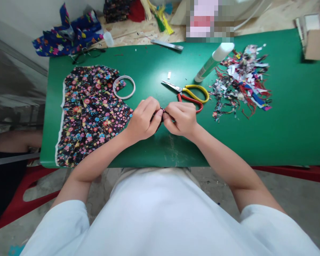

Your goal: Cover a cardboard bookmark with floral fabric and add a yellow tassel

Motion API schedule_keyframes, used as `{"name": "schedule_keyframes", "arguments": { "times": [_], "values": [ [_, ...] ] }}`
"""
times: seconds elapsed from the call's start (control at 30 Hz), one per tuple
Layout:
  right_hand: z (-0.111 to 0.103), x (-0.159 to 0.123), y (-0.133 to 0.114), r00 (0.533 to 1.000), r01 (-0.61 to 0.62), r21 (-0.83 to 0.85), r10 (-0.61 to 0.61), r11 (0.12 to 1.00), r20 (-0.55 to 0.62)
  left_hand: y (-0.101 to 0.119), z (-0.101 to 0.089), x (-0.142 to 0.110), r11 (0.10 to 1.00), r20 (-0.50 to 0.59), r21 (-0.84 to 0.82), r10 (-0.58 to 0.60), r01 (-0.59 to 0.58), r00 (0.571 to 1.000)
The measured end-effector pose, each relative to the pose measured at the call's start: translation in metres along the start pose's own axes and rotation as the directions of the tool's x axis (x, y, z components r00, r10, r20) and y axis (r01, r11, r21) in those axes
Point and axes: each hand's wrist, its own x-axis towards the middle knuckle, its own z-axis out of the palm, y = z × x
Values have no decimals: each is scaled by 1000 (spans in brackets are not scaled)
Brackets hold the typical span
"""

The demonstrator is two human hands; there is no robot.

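Dk cloth (162, 111) in hands (145, 119) (181, 119); btl (213, 63) contents unclear

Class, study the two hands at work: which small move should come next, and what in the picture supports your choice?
Probably easing the right hand slightly away while the left hand keeps its pinch. Both hands grip a small dark piece close together, and their fingers hide most of it, so a little more room would likely help the person see it.
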Motion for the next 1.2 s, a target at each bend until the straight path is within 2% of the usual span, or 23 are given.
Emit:
{"name": "schedule_keyframes", "arguments": {
  "times": [0.17,0.4,0.8,0.9,1.07,1.2],
  "values": [
    [-2,1,-1,999,-25,-24,26,999,43,-1,0,-1,1000,2,0,8,-8,1000],
    [-2,1,0,1000,-17,3,17,1000,22,1,-2,2,999,9,18,32,-32,999],
    [1,-2,0,1000,-8,-63,8,998,4,4,-1,1,999,6,26,-25,24,1000],
    [0,-2,0,1000,-2,-48,1,999,-18,5,-1,1,999,1,44,-31,31,1000],
    [-1,-1,0,996,-66,-5,66,998,53,3,-1,2,996,-12,91,-12,13,1000],
    [0,-1,1,998,-69,53,69,996,10,2,-1,1,996,-9,88,-6,7,1000]
  ]
}}
